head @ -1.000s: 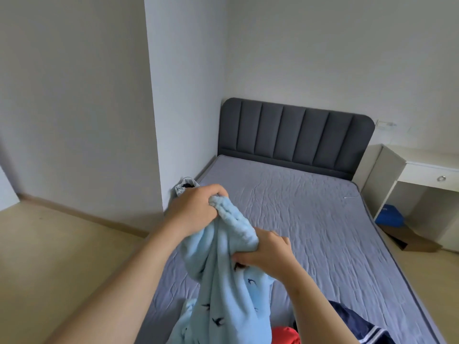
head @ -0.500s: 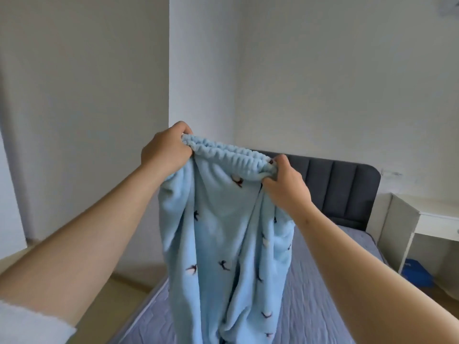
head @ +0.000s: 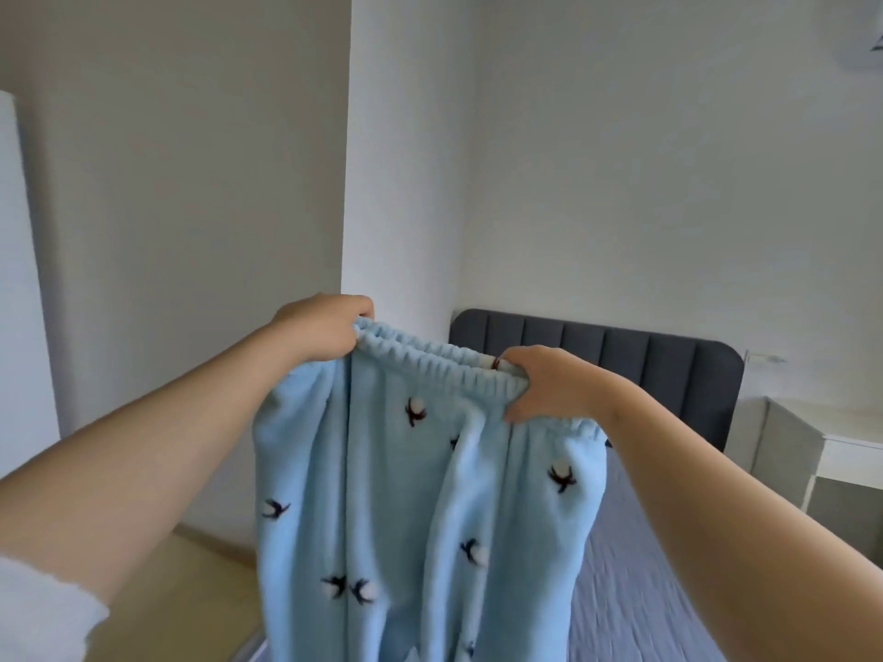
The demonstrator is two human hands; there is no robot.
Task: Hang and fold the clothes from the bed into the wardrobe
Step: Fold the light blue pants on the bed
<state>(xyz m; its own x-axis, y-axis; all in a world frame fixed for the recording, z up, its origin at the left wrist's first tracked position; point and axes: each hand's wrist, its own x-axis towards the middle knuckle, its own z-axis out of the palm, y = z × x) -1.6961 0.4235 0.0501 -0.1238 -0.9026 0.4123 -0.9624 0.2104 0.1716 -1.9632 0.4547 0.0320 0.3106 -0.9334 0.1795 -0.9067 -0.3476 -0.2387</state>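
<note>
Words and numbers: you can read none here.
Fleece trousers (head: 406,494): they show only little dark and white pictures on light blue, and none of these are letters.
Red bit (head: 495,363): it sits at the waistband and is too small for you to tell if it has writing.

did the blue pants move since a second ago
Yes. The blue pants rose: bunched below the headboard a second ago, their waistband now sits level with the headboard's top, stretched between the left hand and right hand.
</note>
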